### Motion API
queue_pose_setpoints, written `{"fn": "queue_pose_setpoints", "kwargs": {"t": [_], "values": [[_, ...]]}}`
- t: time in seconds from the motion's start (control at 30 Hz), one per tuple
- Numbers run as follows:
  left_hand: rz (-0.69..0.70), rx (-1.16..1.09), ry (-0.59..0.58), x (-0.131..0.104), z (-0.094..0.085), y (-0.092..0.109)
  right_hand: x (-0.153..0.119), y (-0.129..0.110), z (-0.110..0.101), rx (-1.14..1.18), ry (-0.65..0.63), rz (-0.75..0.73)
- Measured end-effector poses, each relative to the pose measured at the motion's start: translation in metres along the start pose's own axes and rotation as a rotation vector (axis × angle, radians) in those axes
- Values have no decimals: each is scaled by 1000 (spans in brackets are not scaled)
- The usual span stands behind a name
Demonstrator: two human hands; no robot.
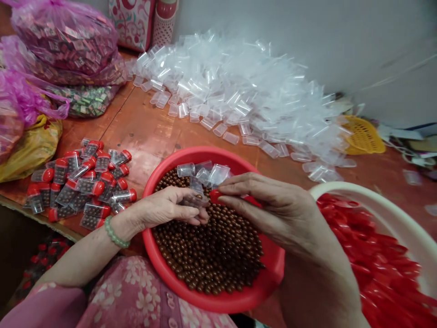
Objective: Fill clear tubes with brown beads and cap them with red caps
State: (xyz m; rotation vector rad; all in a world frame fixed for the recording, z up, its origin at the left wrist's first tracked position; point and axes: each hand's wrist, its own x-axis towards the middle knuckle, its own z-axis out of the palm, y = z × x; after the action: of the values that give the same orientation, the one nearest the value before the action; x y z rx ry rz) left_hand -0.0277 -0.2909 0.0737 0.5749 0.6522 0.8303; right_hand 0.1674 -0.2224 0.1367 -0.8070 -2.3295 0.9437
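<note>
Over a red basin [218, 304] of brown balls [208, 255], my left hand [170, 207] is closed around a clear plastic container [195, 199], with a few brown balls visible in it. My right hand [273, 205] pinches a red cap [215, 195] close to the container's end; the two look apart or barely touching. Several unfilled clear containers [218, 174] lie on the balls just behind my hands. A pale green bead bracelet circles my left wrist.
A large heap of clear containers [232, 86] covers the back of the table. Filled, red-capped containers [88, 182] lie at the left. Red caps [375, 264] fill a white basin [327, 187] at the right. Pink bags [68, 41] stand back left, a yellow basket [363, 134] back right.
</note>
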Motion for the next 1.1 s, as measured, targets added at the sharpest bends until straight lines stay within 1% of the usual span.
{"fn": "queue_pose_setpoints", "kwargs": {"t": [0.07,0.1,0.2,0.3,0.43,0.57,0.67,0.8,0.87,0.97,1.1], "values": [[-20,7,-10,0,0,0,3,0,6,37,76,16],[-22,11,-12,-1,0,0,4,0,9,56,92,17],[-10,24,-21,0,-2,-1,8,1,16,82,65,0],[-8,33,-33,0,-3,-1,10,0,17,82,38,-18],[-9,34,-38,1,-3,-1,12,-1,18,92,45,-19],[-1,21,-36,1,-3,-2,13,-2,16,67,-19,-22],[1,19,-39,1,-4,-2,12,-3,8,8,-41,-30],[-9,54,-52,2,-3,-2,11,-5,0,-30,-118,-48],[4,50,-46,1,-3,-3,12,-5,-1,-34,-121,-49],[8,3,-53,0,-4,-2,16,-3,0,-19,-130,-34],[-34,-129,-100,0,-7,1,22,-1,0,21,-179,24]]}}
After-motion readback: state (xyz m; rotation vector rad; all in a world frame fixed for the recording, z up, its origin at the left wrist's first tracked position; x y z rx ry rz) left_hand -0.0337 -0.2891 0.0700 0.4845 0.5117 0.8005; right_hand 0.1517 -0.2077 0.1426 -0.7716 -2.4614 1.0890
